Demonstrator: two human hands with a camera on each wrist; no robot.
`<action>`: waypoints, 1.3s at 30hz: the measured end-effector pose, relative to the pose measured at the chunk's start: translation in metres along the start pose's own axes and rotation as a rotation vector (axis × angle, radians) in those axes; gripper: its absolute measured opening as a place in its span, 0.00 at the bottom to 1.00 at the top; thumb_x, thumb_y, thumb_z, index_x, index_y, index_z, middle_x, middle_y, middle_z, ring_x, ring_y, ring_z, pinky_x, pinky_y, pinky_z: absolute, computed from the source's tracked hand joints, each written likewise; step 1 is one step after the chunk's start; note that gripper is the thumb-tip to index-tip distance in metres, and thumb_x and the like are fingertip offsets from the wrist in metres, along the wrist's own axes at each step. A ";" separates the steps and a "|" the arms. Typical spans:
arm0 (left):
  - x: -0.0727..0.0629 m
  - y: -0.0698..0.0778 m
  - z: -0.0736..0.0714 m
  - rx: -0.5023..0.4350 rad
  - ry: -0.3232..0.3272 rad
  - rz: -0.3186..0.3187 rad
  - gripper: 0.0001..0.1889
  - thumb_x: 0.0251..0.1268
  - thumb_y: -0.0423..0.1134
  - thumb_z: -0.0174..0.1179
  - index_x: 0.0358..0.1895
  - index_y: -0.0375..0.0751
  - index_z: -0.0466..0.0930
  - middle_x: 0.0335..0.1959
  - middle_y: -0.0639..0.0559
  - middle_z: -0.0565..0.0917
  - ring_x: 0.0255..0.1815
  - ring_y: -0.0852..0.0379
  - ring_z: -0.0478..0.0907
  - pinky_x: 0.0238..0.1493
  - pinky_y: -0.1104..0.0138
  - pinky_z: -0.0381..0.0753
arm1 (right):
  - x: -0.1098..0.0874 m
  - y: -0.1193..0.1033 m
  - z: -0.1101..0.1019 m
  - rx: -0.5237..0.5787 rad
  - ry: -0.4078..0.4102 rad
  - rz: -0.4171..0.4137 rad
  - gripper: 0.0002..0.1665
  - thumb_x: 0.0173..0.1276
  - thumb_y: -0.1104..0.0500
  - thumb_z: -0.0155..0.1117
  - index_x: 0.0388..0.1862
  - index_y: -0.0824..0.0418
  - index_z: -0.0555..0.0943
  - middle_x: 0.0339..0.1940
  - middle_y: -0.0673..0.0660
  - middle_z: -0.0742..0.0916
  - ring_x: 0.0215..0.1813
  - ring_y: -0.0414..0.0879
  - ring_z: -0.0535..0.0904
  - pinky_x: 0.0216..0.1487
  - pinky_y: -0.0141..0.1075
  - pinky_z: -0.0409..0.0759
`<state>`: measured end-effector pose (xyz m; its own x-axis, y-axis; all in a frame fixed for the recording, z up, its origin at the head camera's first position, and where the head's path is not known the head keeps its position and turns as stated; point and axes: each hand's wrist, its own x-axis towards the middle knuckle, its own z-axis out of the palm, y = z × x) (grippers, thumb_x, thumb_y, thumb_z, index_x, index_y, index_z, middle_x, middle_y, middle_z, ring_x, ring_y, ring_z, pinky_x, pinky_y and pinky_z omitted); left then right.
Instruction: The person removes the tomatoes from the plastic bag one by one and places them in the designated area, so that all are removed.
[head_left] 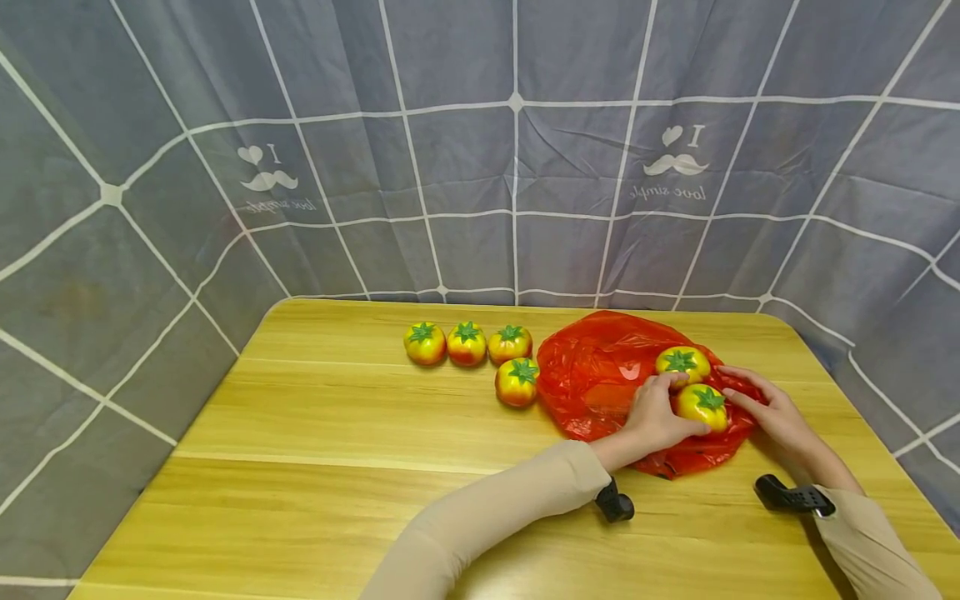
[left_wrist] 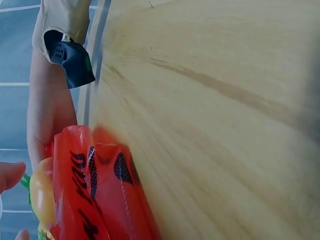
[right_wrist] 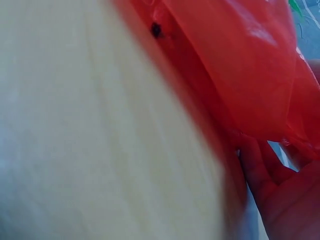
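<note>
Toward the right of the table a red plastic bag (head_left: 592, 375) lies spread out. A front tomato (head_left: 712, 412) and a rear tomato (head_left: 682, 360), both yellow with green star-shaped leaves, rest on it. My left hand (head_left: 656, 417) is over the front tomato, thumb and fingers spread to either side; in the left wrist view its thumb (left_wrist: 11, 176) appears by the green leaves. My right hand (head_left: 783, 421) holds the bag's right edge, fingertips close to both tomatoes. Red plastic partly covers its fingers (right_wrist: 255, 167) in the right wrist view.
Left of the bag, three red-yellow tomatoes (head_left: 467, 344) stand in a row near the table's back edge. Another tomato (head_left: 517, 383) sits just in front of them, at the bag's left side. A grey checked curtain (head_left: 465, 167) hangs behind the wooden table (head_left: 300, 467).
</note>
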<state>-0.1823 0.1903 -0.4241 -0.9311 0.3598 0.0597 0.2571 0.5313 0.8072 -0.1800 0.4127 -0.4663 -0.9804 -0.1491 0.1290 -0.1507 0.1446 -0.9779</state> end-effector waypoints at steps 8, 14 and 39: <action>0.000 0.000 0.005 0.029 -0.022 -0.010 0.35 0.45 0.47 0.76 0.60 0.55 0.73 0.54 0.62 0.75 0.52 0.66 0.69 0.53 0.76 0.67 | 0.000 0.000 -0.001 -0.119 0.020 -0.020 0.23 0.74 0.65 0.51 0.66 0.54 0.72 0.51 0.30 0.78 0.48 0.22 0.77 0.44 0.18 0.77; 0.003 0.000 0.008 0.064 -0.007 0.003 0.35 0.43 0.48 0.76 0.60 0.56 0.73 0.54 0.63 0.75 0.51 0.67 0.69 0.50 0.78 0.66 | 0.002 0.000 0.001 -0.041 0.001 -0.020 0.23 0.73 0.67 0.50 0.65 0.54 0.72 0.52 0.32 0.80 0.48 0.24 0.78 0.44 0.20 0.79; 0.007 -0.002 0.018 0.112 -0.035 -0.018 0.37 0.44 0.49 0.76 0.61 0.56 0.70 0.52 0.60 0.73 0.53 0.67 0.68 0.64 0.68 0.62 | 0.002 -0.002 0.001 -0.135 0.020 -0.021 0.22 0.74 0.65 0.51 0.65 0.56 0.72 0.52 0.30 0.78 0.49 0.21 0.76 0.45 0.17 0.77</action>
<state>-0.1849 0.2056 -0.4357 -0.9269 0.3745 0.0237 0.2693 0.6200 0.7370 -0.1811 0.4116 -0.4638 -0.9790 -0.1342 0.1535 -0.1853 0.2718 -0.9443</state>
